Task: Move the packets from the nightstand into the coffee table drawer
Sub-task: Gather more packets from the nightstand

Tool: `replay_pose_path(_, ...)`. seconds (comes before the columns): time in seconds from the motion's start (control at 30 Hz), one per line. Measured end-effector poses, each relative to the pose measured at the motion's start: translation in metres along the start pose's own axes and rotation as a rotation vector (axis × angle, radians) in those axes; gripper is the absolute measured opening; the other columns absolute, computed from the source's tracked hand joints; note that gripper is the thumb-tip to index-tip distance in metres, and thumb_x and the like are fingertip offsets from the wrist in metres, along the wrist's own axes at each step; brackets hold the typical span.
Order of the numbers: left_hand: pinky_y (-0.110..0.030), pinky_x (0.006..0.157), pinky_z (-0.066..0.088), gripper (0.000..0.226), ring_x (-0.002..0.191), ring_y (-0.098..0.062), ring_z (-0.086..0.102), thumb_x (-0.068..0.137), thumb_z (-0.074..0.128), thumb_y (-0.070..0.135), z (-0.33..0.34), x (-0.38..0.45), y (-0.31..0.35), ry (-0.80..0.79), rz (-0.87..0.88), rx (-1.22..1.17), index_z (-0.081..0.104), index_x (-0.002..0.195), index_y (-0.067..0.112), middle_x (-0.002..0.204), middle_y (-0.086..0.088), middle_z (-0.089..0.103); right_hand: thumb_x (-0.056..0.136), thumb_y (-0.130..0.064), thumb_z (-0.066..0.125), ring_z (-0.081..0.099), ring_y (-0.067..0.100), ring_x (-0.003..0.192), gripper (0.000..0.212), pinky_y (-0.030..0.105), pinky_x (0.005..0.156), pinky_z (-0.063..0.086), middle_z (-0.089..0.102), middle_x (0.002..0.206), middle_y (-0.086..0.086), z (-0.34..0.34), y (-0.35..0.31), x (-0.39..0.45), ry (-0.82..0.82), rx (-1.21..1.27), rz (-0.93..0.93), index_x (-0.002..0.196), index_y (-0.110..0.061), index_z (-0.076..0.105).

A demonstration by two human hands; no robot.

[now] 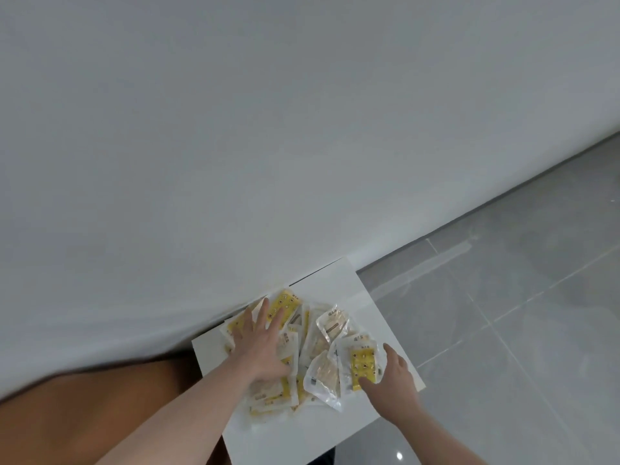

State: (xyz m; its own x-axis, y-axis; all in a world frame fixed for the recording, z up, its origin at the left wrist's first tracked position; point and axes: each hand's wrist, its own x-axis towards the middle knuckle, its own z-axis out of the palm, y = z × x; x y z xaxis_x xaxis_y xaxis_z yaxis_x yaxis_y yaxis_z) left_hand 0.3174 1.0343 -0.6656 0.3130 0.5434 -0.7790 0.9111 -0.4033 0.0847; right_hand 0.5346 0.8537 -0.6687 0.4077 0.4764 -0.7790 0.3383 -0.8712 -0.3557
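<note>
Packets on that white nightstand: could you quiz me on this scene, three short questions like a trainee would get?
1. True or false: the packets lie in one neat stack on the nightstand.
2. Which hand lies flat with spread fingers on the pile?
A. left hand
B. right hand
C. neither
3. Fill in: the right hand's fingers curl at the edge of a packet with a ____ printed panel.

Key: 1 false, they overlap in a loose heap; 2 A; 3 yellow.

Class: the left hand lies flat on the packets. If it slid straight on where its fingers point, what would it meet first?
Probably the yellow packet at the fingertips of the left hand, then the white wall behind the nightstand.
</note>
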Motion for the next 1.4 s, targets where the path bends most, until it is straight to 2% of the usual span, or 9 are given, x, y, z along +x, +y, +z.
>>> replay_pose_path(0.17,-0.068,0.122,0.004,0.120,0.153,-0.040,-0.026,0.081,0.066,0.062,0.032,0.018,-0.010,0.031,-0.019,-0.007,-0.021,0.159,0.036,0.165,0.005,-0.033,0.087,-0.040,0.074,0.045,0.031,0.135,0.092,0.042,0.112,0.041,0.042,0.149,0.006,0.025,0.007,0.022,0.028,-0.002,0.030,0.160,-0.020,0.022)
replay_pose_path(0.3,-0.057,0.126,0.019,0.080,0.158,-0.031,-0.007,0.099,0.049,0.032,0.039,0.013,-0.014,0.230,-0.002,0.007,0.000,0.162,0.037,0.172,0.007,-0.004,0.087,-0.043,0.075,0.048,0.028,0.124,0.082,0.037,0.105,0.042,0.049,0.136,0.004,0.038,0.009,0.029,0.097,-0.028,0.061,0.153,-0.018,0.032)
replay_pose_path(0.4,-0.044,0.117,0.040,0.080,0.155,-0.025,0.018,0.098,0.055,0.025,0.036,0.011,-0.020,0.308,0.016,0.027,0.008,0.162,0.036,0.167,0.009,0.020,0.090,-0.042,0.074,0.049,0.025,0.113,0.065,0.036,0.098,0.044,0.053,0.127,0.003,0.042,0.007,0.034,0.143,-0.006,0.075,0.141,-0.016,0.044)
replay_pose_path(0.53,-0.030,0.093,0.057,0.087,0.136,-0.021,0.042,0.092,0.064,0.012,0.031,0.015,-0.021,0.352,0.023,0.076,0.017,0.161,0.036,0.154,0.005,0.032,0.089,-0.030,0.075,0.046,0.020,0.098,0.041,0.035,0.086,0.047,0.050,0.115,0.001,0.044,0.009,0.037,0.172,0.042,0.064,0.121,-0.016,0.054)
replay_pose_path(0.7,-0.030,0.065,0.056,0.054,0.096,-0.015,0.066,0.096,0.057,0.007,0.017,0.014,-0.031,0.492,-0.021,-0.040,0.055,0.143,0.033,0.131,0.012,0.056,0.090,-0.022,0.072,0.062,0.016,0.073,0.023,0.034,0.058,0.048,0.066,0.084,-0.007,0.040,0.010,0.025,0.145,0.188,0.051,0.095,-0.023,0.050)
replay_pose_path(0.93,-0.029,0.049,0.049,0.048,0.065,-0.019,0.068,0.088,0.063,0.000,-0.006,-0.049,-0.044,0.622,-0.050,-0.220,0.066,0.131,0.020,0.120,0.004,0.065,0.089,-0.020,0.075,0.068,0.009,0.086,0.028,0.032,0.071,0.057,0.071,0.096,-0.012,0.012,0.018,-0.016,0.099,0.359,0.025,0.111,-0.025,0.058)
replay_pose_path(1.13,-0.031,0.065,0.051,0.031,0.082,-0.016,0.069,0.101,0.056,0.016,-0.041,-0.145,-0.036,0.729,-0.031,-0.447,0.066,0.128,0.026,0.117,0.015,0.063,0.091,-0.018,0.075,0.070,0.005,0.088,0.028,0.018,0.065,0.051,0.074,0.100,-0.012,-0.033,0.005,-0.104,0.114,0.516,0.021,0.114,-0.029,0.062)
replay_pose_path(1.33,-0.031,0.081,0.043,0.009,0.088,-0.017,0.060,0.101,0.062,0.021,-0.073,-0.242,0.029,0.641,0.060,-0.686,0.063,0.106,0.014,0.097,0.005,0.065,0.096,-0.015,0.069,0.073,0.004,0.085,0.021,0.017,0.065,0.055,0.077,0.098,-0.011,-0.081,0.012,-0.225,0.142,0.628,0.046,0.110,-0.030,0.067)
replay_pose_path(1.4,-0.036,0.083,0.048,0.017,0.095,-0.022,0.064,0.100,0.062,0.027,-0.082,-0.259,0.051,0.556,0.084,-0.752,0.064,0.106,0.011,0.100,0.000,0.069,0.096,-0.014,0.068,0.074,0.003,0.085,0.021,0.015,0.063,0.054,0.077,0.098,-0.011,-0.094,0.024,-0.266,0.170,0.676,0.054,0.108,-0.031,0.066)
